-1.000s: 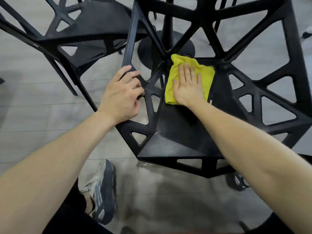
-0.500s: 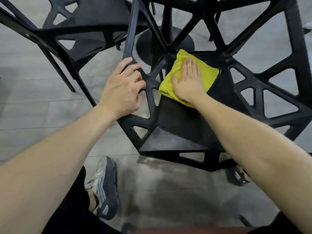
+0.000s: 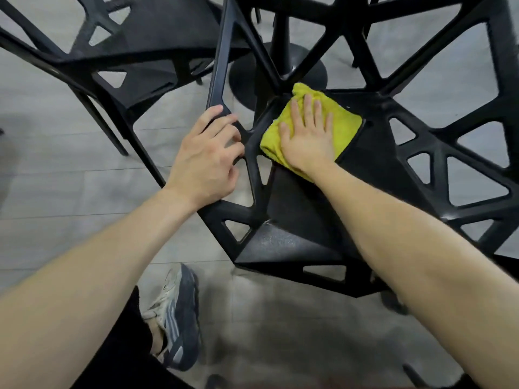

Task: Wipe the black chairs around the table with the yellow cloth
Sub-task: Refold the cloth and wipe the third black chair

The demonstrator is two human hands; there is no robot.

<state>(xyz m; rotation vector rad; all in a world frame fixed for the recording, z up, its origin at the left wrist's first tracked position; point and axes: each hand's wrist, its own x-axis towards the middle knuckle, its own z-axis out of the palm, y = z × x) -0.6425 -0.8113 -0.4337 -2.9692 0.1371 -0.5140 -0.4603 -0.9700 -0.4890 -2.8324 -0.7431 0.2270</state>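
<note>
A black chair (image 3: pixel 295 242) with triangular cut-outs stands directly below me, its seat facing up. The folded yellow cloth (image 3: pixel 346 127) lies on the far part of that seat, near the backrest. My right hand (image 3: pixel 307 138) presses flat on the cloth, fingers spread and pointing away from me. My left hand (image 3: pixel 206 161) curls over the chair's left armrest frame and grips it. A second black chair (image 3: pixel 157 68) stands at the upper left, apart from both hands.
The table's round black pedestal base (image 3: pixel 309 71) sits on the grey floor beyond the seat. My shoe (image 3: pixel 177 313) is planted on the floor just left of the chair's front edge. More black chair legs show at the top right.
My right hand has pushed the cloth slightly left and turned it, from lying square to sitting at an angle on the seat. The left hand keeps its hold on the frame.
</note>
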